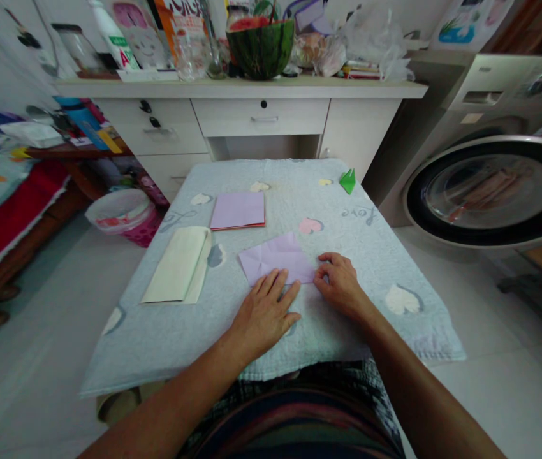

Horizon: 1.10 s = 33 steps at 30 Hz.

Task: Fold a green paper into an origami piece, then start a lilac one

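A creased sheet of purple origami paper (280, 254), partly folded, lies on the cloth-covered table in front of me. My left hand (266, 309) rests with spread fingers on its lower edge, the fingertips flat on the paper. At the sheet's lower right corner, my right hand (340, 280) has its thumb and index finger pinched together on the paper. Beyond the sheet, to the left, sits a square stack of coloured paper (238, 209) with purple on top and red showing beneath. A folded cream-coloured paper (175, 264) lies at the left.
A small green folded paper piece (348, 181) is at the table's far right corner. Behind stands a white counter (261, 89) bearing a cut watermelon (264, 51), jars and bags. The washing machine (491, 153) at right has its door open. A pink bin (130, 217) stands left.
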Motion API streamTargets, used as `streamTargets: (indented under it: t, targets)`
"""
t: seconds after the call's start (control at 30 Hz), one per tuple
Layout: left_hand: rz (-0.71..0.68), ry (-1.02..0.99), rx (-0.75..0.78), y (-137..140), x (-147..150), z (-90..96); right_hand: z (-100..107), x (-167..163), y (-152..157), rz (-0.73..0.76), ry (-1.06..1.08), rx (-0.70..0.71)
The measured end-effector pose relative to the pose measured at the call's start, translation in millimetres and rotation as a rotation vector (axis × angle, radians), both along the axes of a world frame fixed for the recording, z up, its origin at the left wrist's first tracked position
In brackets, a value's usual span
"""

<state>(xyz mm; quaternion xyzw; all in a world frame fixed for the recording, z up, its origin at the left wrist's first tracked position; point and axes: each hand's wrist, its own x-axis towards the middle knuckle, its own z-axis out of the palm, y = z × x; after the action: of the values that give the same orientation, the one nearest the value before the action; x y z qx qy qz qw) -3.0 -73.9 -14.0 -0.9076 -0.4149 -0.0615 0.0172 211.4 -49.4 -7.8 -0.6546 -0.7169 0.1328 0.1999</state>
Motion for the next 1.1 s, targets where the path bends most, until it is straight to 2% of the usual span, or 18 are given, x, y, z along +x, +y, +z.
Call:
streamTargets:
  t: [0.8,1.1]
  targets:
    - [0.029,-0.058,-0.027,-0.9,-0.7,-0.9,-4.7,-0.9,-0.5,-0.011,0.004,0.059]
    - [0.034,-0.048,-0.034,-1.1,-0.6,-0.1,-4.5,-0.7,0.3,-0.019,0.017,0.025]
